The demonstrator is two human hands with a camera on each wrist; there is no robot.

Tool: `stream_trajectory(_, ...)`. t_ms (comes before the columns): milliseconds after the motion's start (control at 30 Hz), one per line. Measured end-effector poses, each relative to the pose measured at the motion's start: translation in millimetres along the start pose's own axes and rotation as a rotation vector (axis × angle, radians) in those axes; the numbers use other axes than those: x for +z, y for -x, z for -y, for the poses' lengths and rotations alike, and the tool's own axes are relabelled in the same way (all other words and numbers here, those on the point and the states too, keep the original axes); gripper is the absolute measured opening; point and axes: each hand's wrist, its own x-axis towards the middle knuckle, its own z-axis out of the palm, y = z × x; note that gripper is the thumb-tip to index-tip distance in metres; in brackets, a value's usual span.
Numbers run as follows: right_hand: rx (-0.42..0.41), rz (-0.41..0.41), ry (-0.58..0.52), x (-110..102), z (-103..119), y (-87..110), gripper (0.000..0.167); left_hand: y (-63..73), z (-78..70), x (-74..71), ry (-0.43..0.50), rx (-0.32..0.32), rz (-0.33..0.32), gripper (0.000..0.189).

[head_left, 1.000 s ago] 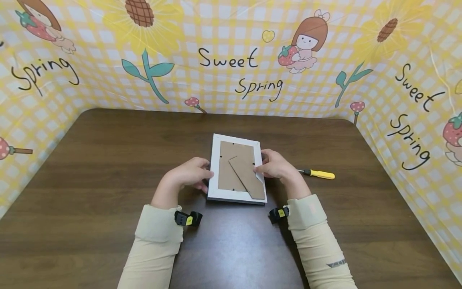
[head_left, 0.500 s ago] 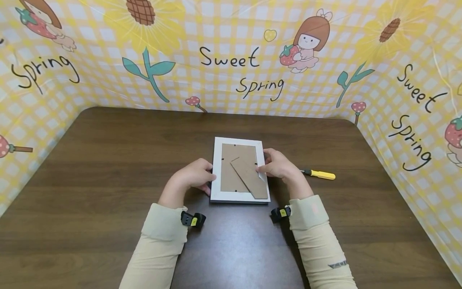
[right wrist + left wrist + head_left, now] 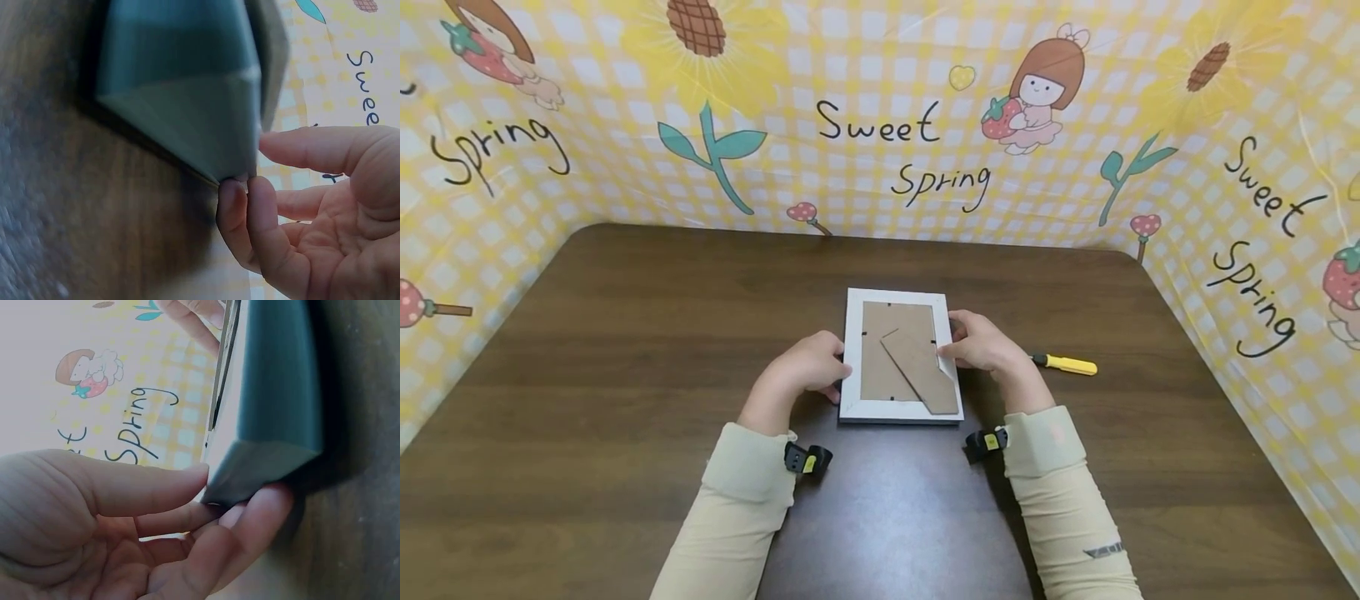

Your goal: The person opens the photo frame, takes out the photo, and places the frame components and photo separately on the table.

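Observation:
A white picture frame (image 3: 901,411) lies back side up on the table, its brown backing board (image 3: 880,367) facing me. A brown stand flap (image 3: 934,392) slants across the board, and small dark tabs show at the board's edges. My left hand (image 3: 805,367) grips the frame's left side, thumb on the upper edge and fingers along the side. On the right side, my right hand (image 3: 985,346) holds the opposite edge the same way. Both wrist views show the thick side of the frame (image 3: 275,381) between thumb and fingers, close over the table.
To the right of the right hand lies a screwdriver (image 3: 1067,364) with a yellow and black handle. The brown wooden table (image 3: 625,375) ends at a yellow checked cloth (image 3: 880,75) hung around its back and sides.
The frame has come down flatter and slightly toward me and to the right, with both hands still holding its sides. The screwdriver has stayed where it was.

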Motion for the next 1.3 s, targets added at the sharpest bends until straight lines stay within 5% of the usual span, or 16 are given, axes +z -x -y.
stream_trajectory(300, 0.001, 0.048, -0.056, -6, -1, 2.5, 0.062, -2.9, 1.3, 2.9, -0.007, -0.005, -0.022, 0.033)
stream_trajectory(467, -0.073, 0.089, -0.087, -29, -11, 9.4, 0.055, -2.2, 5.2, 3.0, 0.033, 0.015, -0.016, 0.030)
stream_trajectory(633, -0.098, -0.026, -0.150, -69, -32, 29.5, 0.052, -0.1, 9.1, -1.1, 0.083, 0.039, -0.021, 0.035)
stream_trajectory(900, 0.058, -0.213, -0.125, -114, -72, 58.3, 0.057, -1.9, 7.4, -5.3, 0.172, 0.010, -0.056, 0.048)
stream_trajectory(1167, 0.193, -0.118, -0.053, -129, -102, 68.0, 0.050, -4.7, 7.5, -3.8, 0.220, -0.014, -0.035, 0.039)
stream_trajectory(1300, 0.159, -0.046, 0.034, -129, -111, 68.4, 0.049, -7.6, 9.4, -2.4, 0.218, -0.003, -0.023, 0.033)
